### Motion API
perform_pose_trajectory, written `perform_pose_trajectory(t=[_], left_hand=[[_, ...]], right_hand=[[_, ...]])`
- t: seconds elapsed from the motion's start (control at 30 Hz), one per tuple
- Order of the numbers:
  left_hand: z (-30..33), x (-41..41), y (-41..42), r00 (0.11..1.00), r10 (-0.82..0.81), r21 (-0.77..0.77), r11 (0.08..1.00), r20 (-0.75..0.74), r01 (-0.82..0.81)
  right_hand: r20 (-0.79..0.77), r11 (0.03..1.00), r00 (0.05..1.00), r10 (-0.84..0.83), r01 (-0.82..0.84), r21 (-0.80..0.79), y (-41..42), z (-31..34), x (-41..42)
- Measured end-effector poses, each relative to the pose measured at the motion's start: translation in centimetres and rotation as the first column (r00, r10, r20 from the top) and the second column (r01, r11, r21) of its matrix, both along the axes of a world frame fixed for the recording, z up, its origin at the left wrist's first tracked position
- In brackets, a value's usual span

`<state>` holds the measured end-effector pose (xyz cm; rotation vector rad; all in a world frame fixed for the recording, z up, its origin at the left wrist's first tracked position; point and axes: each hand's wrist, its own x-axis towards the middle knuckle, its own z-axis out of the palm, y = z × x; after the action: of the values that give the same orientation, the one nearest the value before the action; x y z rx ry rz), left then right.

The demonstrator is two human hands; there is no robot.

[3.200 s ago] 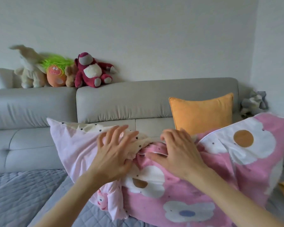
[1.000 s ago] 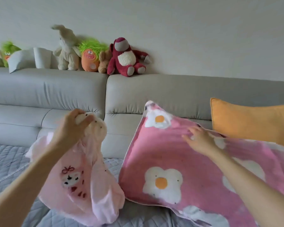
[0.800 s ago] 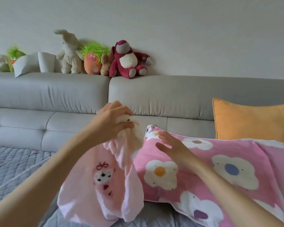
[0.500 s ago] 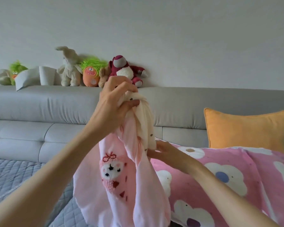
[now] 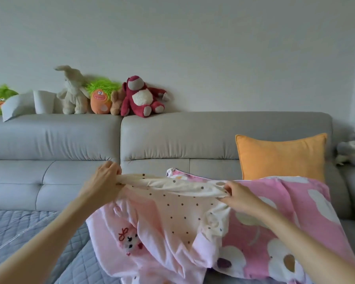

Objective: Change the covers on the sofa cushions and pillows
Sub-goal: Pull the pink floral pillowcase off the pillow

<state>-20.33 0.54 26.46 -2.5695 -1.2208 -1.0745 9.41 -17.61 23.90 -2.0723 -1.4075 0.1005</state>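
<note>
A pale pink cover [image 5: 158,226] with a cream dotted lining and a small embroidered figure hangs stretched between my two hands. My left hand [image 5: 105,179] grips its left top corner. My right hand [image 5: 238,195] pinches the right end of the same edge. Behind and to the right of it lies a pink pillow [image 5: 291,222] printed with white flowers, resting on the sofa seat. An orange cushion [image 5: 281,156] leans upright against the grey sofa back [image 5: 193,138].
Several plush toys [image 5: 139,97] and a white pillow [image 5: 19,105] sit along the top of the sofa back. A grey quilted cover [image 5: 19,230] lies over the seat at the lower left. A grey bundle [image 5: 353,150] rests at the far right.
My right hand has taken hold of the cover's edge and both hands have pulled apart, spreading the bunched cover out wide and lower. The flowered pillow lies flat behind it.
</note>
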Motion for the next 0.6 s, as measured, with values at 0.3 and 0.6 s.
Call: perform_pose_trajectory(t=[0.3, 0.6], left_hand=[[-3.4, -2.9, -1.8, 0.938, -0.320, -0.590, 0.786, -0.131, 0.185], [-6.5, -5.4, 1.9, 0.932, 0.273, -0.398, 0.903, 0.237, -0.163]], right_hand=[[-0.816, 0.995, 0.579, -0.003, -0.082, -0.061, -4.0, -3.9, 2.2], [-0.790, 0.974, 0.596, 0.144, -0.228, 0.005, -6.0, -2.4, 4.0]])
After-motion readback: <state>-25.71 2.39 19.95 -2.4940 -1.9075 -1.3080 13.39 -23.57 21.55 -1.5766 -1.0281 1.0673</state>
